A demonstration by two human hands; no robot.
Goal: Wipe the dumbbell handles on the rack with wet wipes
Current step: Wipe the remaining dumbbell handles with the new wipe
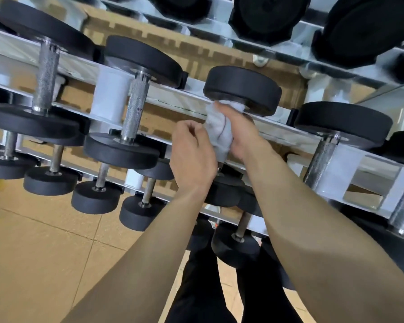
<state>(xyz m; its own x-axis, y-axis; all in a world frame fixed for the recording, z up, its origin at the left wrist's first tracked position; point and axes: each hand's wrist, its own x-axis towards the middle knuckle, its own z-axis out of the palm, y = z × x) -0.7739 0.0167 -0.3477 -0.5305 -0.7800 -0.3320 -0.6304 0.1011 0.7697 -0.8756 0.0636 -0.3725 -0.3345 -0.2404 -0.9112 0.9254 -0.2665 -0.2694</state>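
A black dumbbell [243,89] lies on the chrome rack [173,96] in the middle of the view. A white wet wipe [219,131] is wrapped round its handle, which the wipe and my hands hide. My right hand [240,129] grips the wipe round the handle, thumb up near the far weight head. My left hand [191,150] sits just left of it, its curled fingers pinching the wipe's near edge.
More black dumbbells with knurled steel handles [135,108] lie to the left, to the right [322,157] and on the lower tier [98,197]. A higher tier holds bigger weights [371,29]. Tan floor tiles [44,252] lie below; my dark trouser legs [196,287] stand against the rack.
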